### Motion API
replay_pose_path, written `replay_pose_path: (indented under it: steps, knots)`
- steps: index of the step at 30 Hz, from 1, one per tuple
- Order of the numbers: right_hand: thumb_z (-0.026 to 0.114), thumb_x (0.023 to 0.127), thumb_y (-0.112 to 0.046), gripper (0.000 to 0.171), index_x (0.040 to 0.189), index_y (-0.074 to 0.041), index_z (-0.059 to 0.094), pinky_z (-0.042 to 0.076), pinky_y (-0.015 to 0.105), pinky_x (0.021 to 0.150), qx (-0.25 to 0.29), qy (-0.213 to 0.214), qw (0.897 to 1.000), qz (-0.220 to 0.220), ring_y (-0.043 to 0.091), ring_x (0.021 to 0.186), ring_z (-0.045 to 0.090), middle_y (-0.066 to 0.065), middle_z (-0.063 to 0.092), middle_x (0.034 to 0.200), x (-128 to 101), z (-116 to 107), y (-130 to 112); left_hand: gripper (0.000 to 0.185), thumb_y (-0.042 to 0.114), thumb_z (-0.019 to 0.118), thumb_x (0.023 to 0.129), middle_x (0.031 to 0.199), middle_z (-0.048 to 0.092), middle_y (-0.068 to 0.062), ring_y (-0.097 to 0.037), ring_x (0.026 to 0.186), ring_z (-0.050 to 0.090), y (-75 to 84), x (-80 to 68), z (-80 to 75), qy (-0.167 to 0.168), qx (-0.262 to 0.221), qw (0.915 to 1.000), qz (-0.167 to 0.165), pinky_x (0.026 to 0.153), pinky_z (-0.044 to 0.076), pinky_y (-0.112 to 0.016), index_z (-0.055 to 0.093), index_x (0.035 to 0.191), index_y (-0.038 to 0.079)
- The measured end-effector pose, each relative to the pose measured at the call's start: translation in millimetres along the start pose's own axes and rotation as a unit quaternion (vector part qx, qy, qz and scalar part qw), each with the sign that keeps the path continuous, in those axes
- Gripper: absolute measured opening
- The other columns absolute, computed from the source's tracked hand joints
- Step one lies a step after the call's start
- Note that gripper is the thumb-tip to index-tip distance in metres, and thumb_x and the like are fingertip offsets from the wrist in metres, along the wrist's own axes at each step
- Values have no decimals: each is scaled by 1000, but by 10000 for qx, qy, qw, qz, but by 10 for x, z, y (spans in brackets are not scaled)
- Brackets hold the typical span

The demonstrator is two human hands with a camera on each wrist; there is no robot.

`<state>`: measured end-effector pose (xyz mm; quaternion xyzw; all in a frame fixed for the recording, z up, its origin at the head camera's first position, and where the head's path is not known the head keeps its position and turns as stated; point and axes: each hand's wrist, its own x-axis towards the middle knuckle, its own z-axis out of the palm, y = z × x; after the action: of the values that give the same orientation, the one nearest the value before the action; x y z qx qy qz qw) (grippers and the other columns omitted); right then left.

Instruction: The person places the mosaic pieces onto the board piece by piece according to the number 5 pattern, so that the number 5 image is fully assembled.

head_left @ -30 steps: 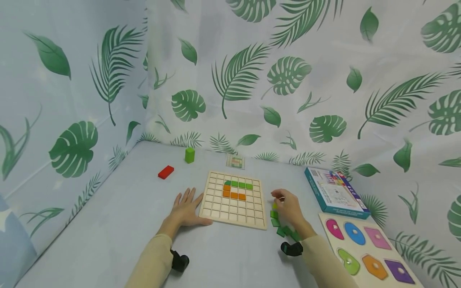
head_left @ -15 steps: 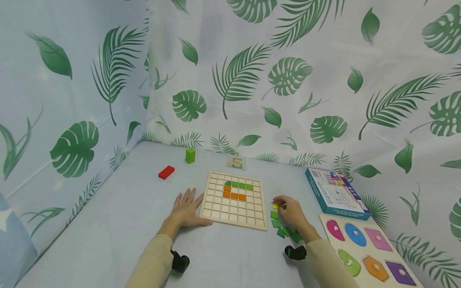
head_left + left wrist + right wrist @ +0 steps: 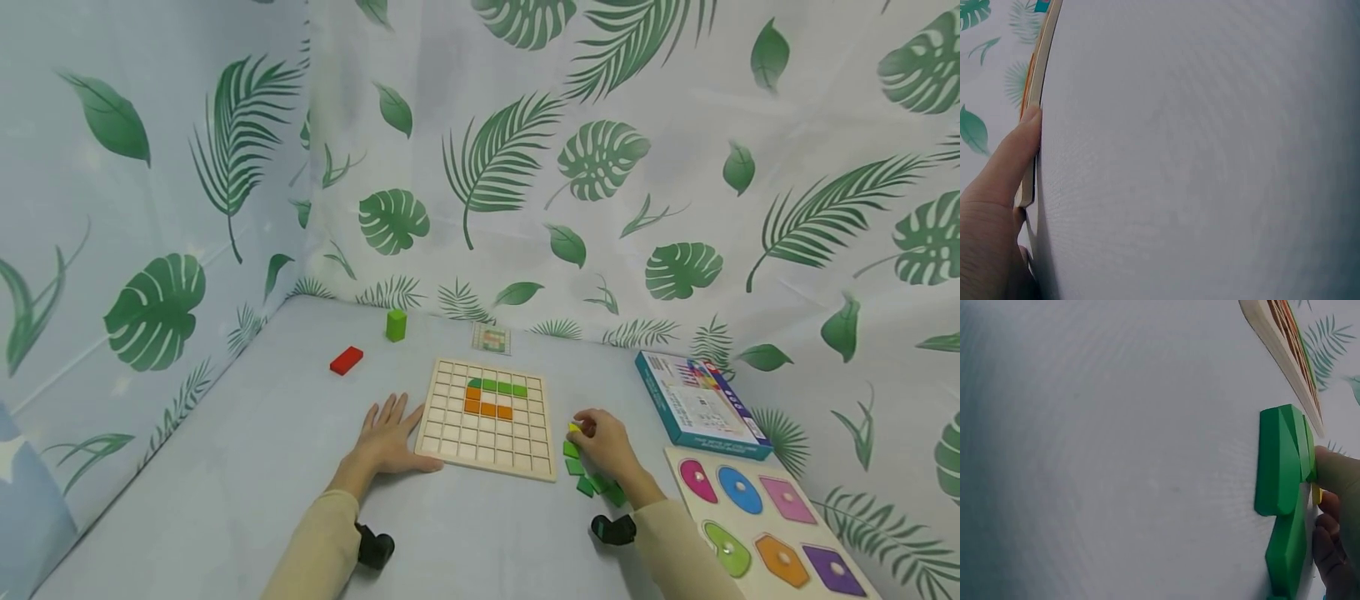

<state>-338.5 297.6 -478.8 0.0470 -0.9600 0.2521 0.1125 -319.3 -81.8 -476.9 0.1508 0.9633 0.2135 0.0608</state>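
Observation:
A wooden grid board (image 3: 480, 450) lies flat on the table between both hands. A row of green tiles (image 3: 504, 387) and several orange tiles (image 3: 488, 409) sit in its cells. My left hand (image 3: 387, 437) rests with spread fingers at the board's left side. In the left wrist view its thumb (image 3: 1013, 156) touches the board's edge. To the right of the board, my right hand (image 3: 606, 440) pinches a small yellow tile (image 3: 573, 427) between thumb and fingers, partly hidden by them. Loose green tiles (image 3: 574, 467) lie beneath and beside that hand; they show large in the right wrist view.
A small pattern card (image 3: 492, 337) lies behind the board. A red block (image 3: 347, 360) and an upright green block (image 3: 396, 325) stand at the back left. On the right are a flat box (image 3: 697, 400) and a knobbed shape puzzle (image 3: 750, 508). Leaf-print curtains surround the table.
My right hand has moved slightly back toward me and down to the yellow tile, its fingers closing on it. My left hand and the board have stayed in place.

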Motion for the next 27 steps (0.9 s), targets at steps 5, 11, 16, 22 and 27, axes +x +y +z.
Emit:
replay_pose_path:
  steps: [5,11,16,22,27]
  knots:
    - [68,81,-2,24,105,-2,64,49,34,68,139,112,9998,-119,19,78,56,6,62,90,21,27,-24,105,69,66,69,155,12,-19,-35,142,3,-12,-20,-14,38,-50,10000,5,112,2,-52,30,149,13]
    - [66,85,-5,22,106,-4,64,50,34,72,224,196,9995,-71,18,84,57,5,64,93,44,38,-64,104,67,68,69,155,13,-20,-35,142,4,-27,-24,-20,102,-124,9999,38,113,3,-52,31,149,12]
    - [66,86,-6,22,108,-2,63,52,37,77,539,300,9979,-173,21,90,59,8,64,96,92,64,-177,103,65,68,69,155,13,-20,-36,142,4,-23,-27,-19,113,-142,9998,60,112,2,-51,31,148,12]
    - [67,84,-3,23,107,-1,64,53,35,76,775,366,9955,-408,21,89,61,8,64,96,152,179,-346,103,63,69,69,155,12,-20,-37,142,4,-22,-18,-21,74,-277,9996,62,112,0,-51,31,148,10]
    - [68,83,0,22,104,0,64,53,33,75,793,451,9929,-766,20,87,61,8,64,94,165,289,-457,102,65,68,70,155,13,-20,-35,142,3,-5,-22,-16,46,-194,9998,45,113,1,-51,31,149,12]
